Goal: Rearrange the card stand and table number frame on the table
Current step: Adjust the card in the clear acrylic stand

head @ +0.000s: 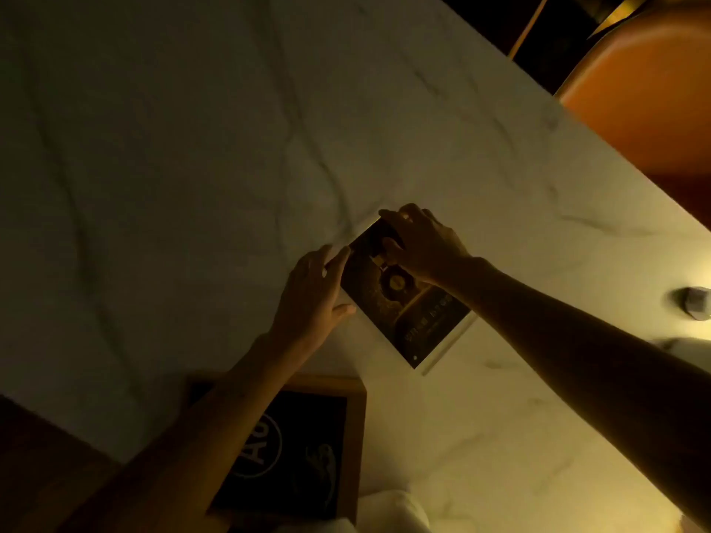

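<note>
The card stand [413,309], a clear holder with a dark printed card in it, sits tilted on the white marble table [192,148] near the middle. My right hand [421,242] grips its far top corner, with the thumb on the card face. My left hand [313,294] holds its left edge, fingers along the side. The table number frame [307,444], a wooden frame with a black panel and a white circled logo, lies closer to me, partly under my left forearm.
An orange chair [646,98] stands past the table's right edge. A small grey object [696,302] rests at the far right of the table. Something white and folded [388,509] lies at the bottom edge. The lighting is dim.
</note>
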